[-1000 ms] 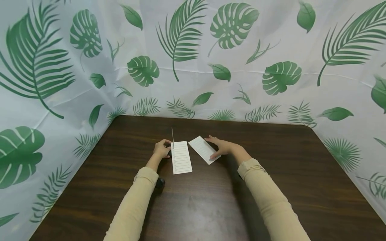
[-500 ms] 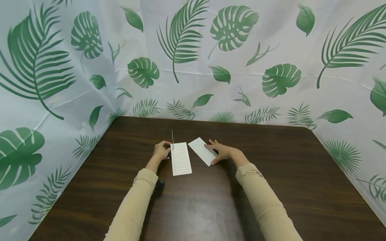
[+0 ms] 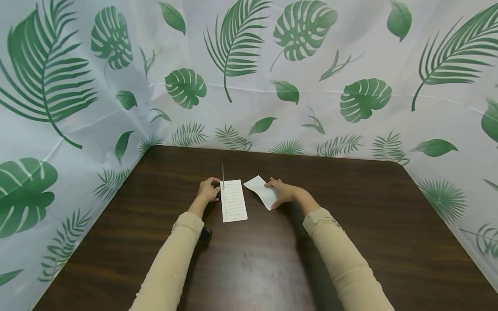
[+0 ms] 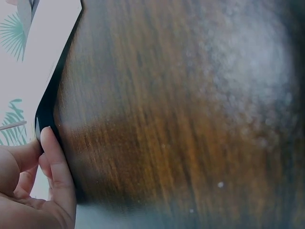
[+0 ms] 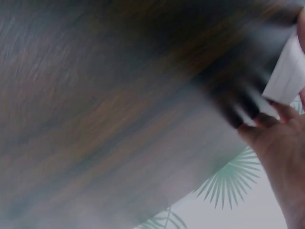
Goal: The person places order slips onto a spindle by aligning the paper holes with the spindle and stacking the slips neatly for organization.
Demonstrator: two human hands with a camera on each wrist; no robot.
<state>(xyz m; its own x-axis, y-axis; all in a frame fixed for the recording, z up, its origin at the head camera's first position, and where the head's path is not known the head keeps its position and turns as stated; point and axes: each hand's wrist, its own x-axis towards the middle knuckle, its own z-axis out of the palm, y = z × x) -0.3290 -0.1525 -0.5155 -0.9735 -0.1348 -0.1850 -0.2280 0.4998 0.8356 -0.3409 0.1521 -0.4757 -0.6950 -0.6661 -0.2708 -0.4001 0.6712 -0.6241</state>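
Note:
In the head view a white lined notepad (image 3: 234, 201) stands tilted near the table's middle, a thin rod (image 3: 223, 172) rising from its upper left corner. My left hand (image 3: 209, 190) is at the pad's left side. The left wrist view shows its thumb and fingers pinching the black base (image 4: 46, 112) under the pad. A loose sheet of lined paper (image 3: 256, 185) lies to the right of the pad, curved along its length. My right hand (image 3: 285, 192) holds its right edges between thumb and fingers. The right wrist view catches only the sheet's corner (image 5: 286, 78) by the fingers.
The dark wooden table (image 3: 249, 268) ends at a white cloth backdrop (image 3: 249, 108) with green leaves, close behind and on both sides. A small black round object (image 3: 206, 234) shows beside the left sleeve.
The loose sheet lay flat and now bows up as the right thumb and fingers have drawn closer together on it. My left hand and the notepad stay in place.

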